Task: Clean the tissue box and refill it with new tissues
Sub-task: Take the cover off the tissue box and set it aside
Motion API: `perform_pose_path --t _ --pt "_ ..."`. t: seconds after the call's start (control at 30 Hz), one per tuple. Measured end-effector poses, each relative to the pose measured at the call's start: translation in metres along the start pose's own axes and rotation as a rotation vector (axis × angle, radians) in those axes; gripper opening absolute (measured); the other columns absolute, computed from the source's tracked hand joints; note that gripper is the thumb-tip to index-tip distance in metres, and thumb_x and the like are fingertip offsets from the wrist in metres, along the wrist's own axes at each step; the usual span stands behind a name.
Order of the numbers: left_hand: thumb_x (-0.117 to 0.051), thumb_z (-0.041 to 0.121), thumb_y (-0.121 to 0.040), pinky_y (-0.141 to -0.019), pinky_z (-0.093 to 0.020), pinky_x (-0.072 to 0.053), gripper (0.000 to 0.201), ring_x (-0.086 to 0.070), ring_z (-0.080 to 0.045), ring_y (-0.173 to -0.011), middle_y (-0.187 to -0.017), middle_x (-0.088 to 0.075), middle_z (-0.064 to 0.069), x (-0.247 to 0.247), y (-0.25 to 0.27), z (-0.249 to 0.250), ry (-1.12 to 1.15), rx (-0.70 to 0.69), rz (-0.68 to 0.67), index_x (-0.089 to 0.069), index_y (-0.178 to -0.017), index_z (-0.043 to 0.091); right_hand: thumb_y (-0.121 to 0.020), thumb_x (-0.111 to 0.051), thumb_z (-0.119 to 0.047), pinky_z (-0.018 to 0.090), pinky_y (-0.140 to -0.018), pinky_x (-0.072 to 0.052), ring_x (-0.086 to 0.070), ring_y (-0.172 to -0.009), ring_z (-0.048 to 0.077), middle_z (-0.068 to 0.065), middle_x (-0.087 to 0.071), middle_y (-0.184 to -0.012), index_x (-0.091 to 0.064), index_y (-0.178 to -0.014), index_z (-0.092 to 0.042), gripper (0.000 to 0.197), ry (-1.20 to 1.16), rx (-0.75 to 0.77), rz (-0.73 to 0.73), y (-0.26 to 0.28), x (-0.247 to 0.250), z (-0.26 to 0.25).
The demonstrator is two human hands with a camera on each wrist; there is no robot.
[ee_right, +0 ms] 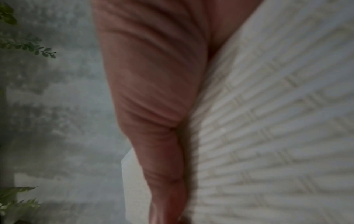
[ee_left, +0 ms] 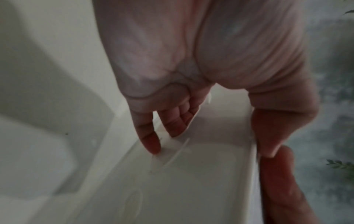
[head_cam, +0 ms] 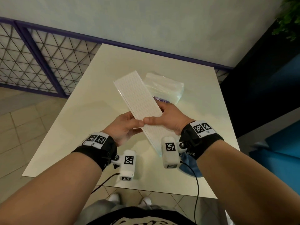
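Observation:
I hold a long white tissue box [head_cam: 138,96] tilted above the cream table [head_cam: 90,111]; its ribbed outer face [ee_right: 277,121] points up. My left hand [head_cam: 129,125] grips the near end: its fingers [ee_left: 149,141] reach into the smooth hollow inside [ee_left: 201,181] and its thumb [ee_left: 268,136] lies on the rim. My right hand [head_cam: 164,116] grips the same end from the right, its thumb tip against the left thumb. A clear plastic pack of white tissues [head_cam: 168,90] with a purple label lies on the table behind the box.
A blue cloth [head_cam: 189,166] lies on the table under my right wrist. A purple-framed mesh fence [head_cam: 40,59] runs behind and to the left. Blue seating [head_cam: 276,143] stands at the right, with a green plant [head_cam: 289,18] above it.

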State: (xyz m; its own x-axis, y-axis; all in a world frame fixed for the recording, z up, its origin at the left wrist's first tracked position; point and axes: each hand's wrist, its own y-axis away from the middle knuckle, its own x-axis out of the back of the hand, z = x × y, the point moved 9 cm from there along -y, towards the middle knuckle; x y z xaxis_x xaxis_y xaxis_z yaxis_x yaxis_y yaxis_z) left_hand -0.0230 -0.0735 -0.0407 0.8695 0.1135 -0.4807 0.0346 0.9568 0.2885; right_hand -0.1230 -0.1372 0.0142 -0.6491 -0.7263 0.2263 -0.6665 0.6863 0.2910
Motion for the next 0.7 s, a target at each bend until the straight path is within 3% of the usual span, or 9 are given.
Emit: perform_pose_path --t 0.1,0.23,0.3,0.4,0.47,0.6,0.7 --pt "-0.075 0.012 -0.056 -0.084 -0.037 -0.056 0.065 -0.065 -0.028 -0.106 -0.113 -0.069 -0.014 -0.002 0.001 -0.002 -0.005 0.004 -0.042 -0.06 -0.118 0.001 -0.066 -0.086 -0.011 0.018 -0.071 -0.056 -0.069 -0.093 0.004 -0.007 -0.072 -0.103 -0.062 -0.117 -0.036 0.061 -0.032 -0.004 -0.027 0.0 -0.001 0.0" --pt "-0.081 0.009 -0.054 -0.083 -0.037 -0.056 0.068 -0.065 -0.03 -0.108 -0.114 -0.069 -0.015 -0.01 0.004 -0.001 0.011 0.015 -0.138 -0.06 -0.118 0.004 -0.066 -0.084 -0.004 0.02 -0.069 -0.056 -0.07 -0.09 0.005 -0.007 -0.072 -0.099 -0.065 -0.113 -0.037 0.061 -0.09 -0.008 -0.034 0.002 0.001 0.004" --pt "-0.079 0.009 -0.053 -0.086 -0.04 -0.056 0.072 -0.064 -0.032 -0.111 -0.118 -0.067 -0.016 -0.01 0.002 0.0 -0.003 0.013 -0.11 -0.058 -0.121 0.004 -0.066 -0.084 -0.003 0.022 -0.071 -0.056 -0.069 -0.095 0.01 -0.003 -0.072 -0.103 -0.065 -0.118 -0.031 0.061 -0.125 -0.013 -0.019 0.004 0.003 0.006" --pt "-0.072 0.008 -0.054 -0.088 -0.042 -0.055 0.072 -0.062 -0.035 -0.112 -0.122 -0.063 -0.021 -0.007 -0.001 0.002 0.012 0.002 -0.055 -0.056 -0.123 0.0 -0.065 -0.085 -0.006 0.023 -0.074 -0.056 -0.068 -0.098 0.011 -0.002 -0.071 -0.107 -0.063 -0.118 -0.035 0.065 -0.118 -0.01 0.001 0.002 0.003 0.005" --pt "-0.069 0.003 -0.054 -0.084 -0.042 -0.056 0.066 -0.064 -0.034 -0.109 -0.118 -0.066 -0.02 -0.008 -0.001 0.002 0.018 -0.001 -0.049 -0.058 -0.119 0.0 -0.065 -0.085 -0.005 0.023 -0.074 -0.056 -0.068 -0.097 0.009 -0.004 -0.071 -0.107 -0.063 -0.116 -0.039 0.065 -0.117 -0.014 0.007 0.001 0.003 0.005" --pt "-0.051 -0.008 -0.06 -0.083 -0.044 -0.058 0.053 -0.067 -0.032 -0.102 -0.106 -0.071 -0.015 -0.009 0.0 0.0 0.027 -0.008 -0.016 -0.06 -0.111 0.002 -0.065 -0.085 -0.003 0.023 -0.075 -0.057 -0.068 -0.098 0.01 -0.004 -0.071 -0.104 -0.061 -0.124 -0.03 0.069 -0.106 -0.024 0.005 0.002 0.002 0.008" --pt "-0.047 -0.009 -0.057 -0.075 -0.041 -0.059 0.052 -0.07 -0.029 -0.095 -0.099 -0.073 -0.013 -0.012 0.001 -0.002 0.058 -0.003 0.007 -0.062 -0.106 0.002 -0.065 -0.084 0.0 0.02 -0.072 -0.057 -0.069 -0.092 0.004 -0.006 -0.071 -0.102 -0.06 -0.125 -0.03 0.071 -0.111 -0.022 -0.002 0.003 0.0 0.009"
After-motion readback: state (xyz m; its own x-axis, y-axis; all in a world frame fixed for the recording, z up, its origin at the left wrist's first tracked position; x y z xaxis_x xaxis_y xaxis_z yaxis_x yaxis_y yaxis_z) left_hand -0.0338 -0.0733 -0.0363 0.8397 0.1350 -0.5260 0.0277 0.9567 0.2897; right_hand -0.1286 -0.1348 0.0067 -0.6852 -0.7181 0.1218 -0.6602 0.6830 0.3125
